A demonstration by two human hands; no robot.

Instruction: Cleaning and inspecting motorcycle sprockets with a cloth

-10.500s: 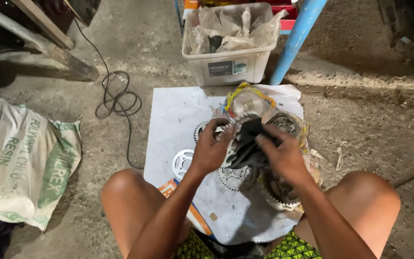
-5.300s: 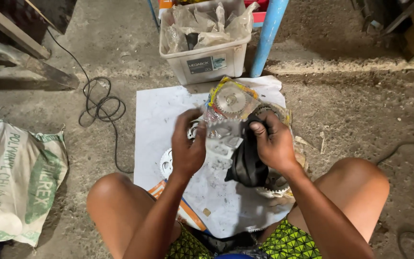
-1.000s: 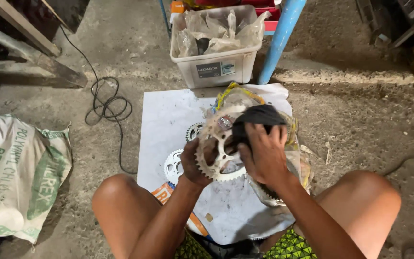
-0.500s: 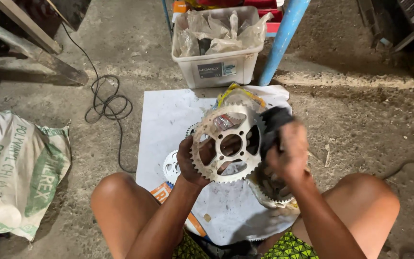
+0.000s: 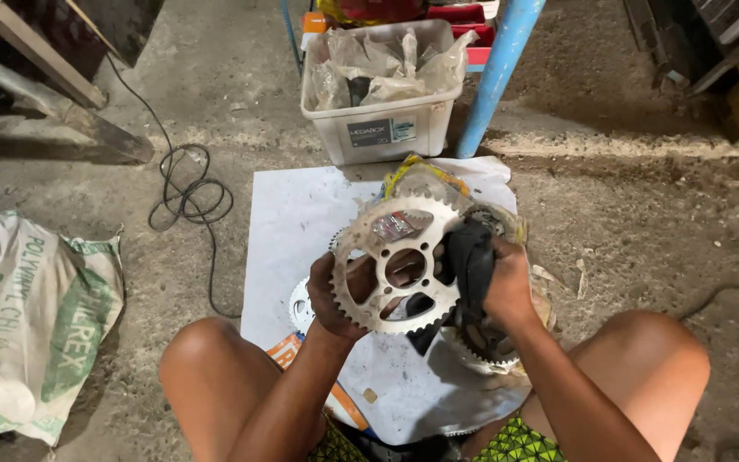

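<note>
Now the dark rag point(image 5: 470, 257) has slid back onto the big toothed metal wheel point(image 5: 397, 261), up above the white sheet point(image 5: 301, 214). My left hand point(image 5: 333, 295) grips its lower edge; my right hand point(image 5: 511, 282) squeezes the rag against it. Those pointy teeth could poke a finger if the wheel slips. More wheels lie underneath.
</note>
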